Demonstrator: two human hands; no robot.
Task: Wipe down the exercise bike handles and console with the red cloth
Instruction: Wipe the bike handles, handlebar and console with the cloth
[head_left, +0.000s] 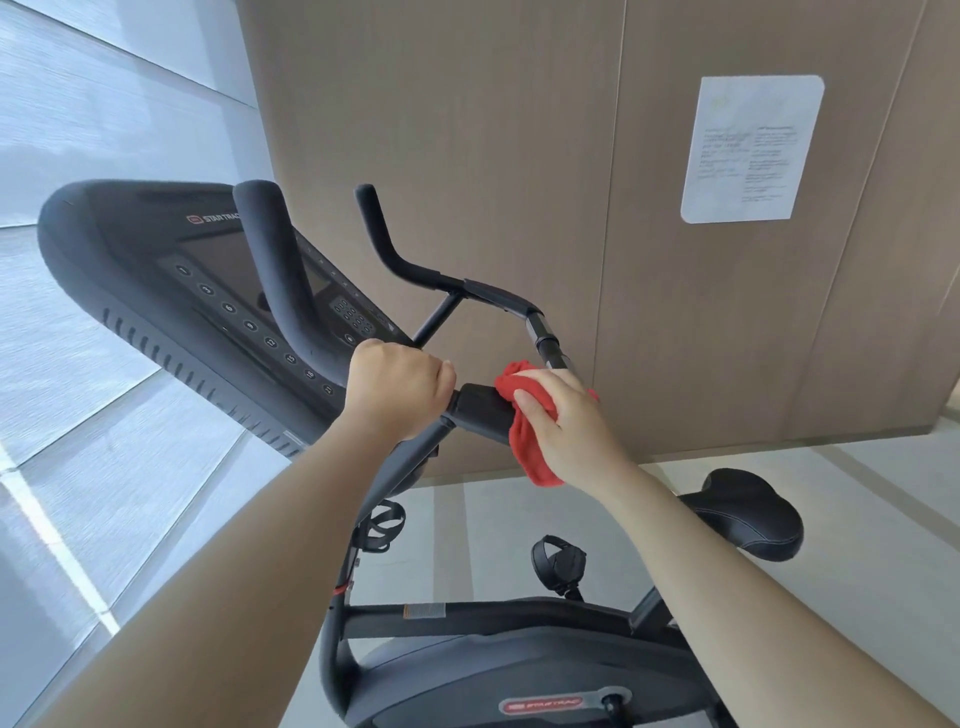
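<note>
Far left: pale window panels (78, 156). Console (171, 270) sits left of centre, tilted in view, dark screen and rows of round buttons facing up, untouched by either hand. Near handle horn (275, 270) rises in front of the console, bare.

Left hand (397, 389) is clenched around the handlebar at the base of that horn, knuckles up. Bottle cage (384, 525) on the frame below it. Far handle horn (415, 270) sticks up behind, nothing touching it.

Black centre block (478, 410) of the bar lies between the two hands. Red cloth (530, 447) is bunched against the block's right end, a tail hanging down. Right hand (566, 421) grasps the cloth, thumb across it, and presses it onto the bar.

Pedal (558, 564) with strap lower down, over the grey floor (857, 519). Printed sheet (748, 150) stuck on the brown wall panel (467, 130), text too blurred to read. Saddle (753, 514) far right, well apart from the hands.
</note>
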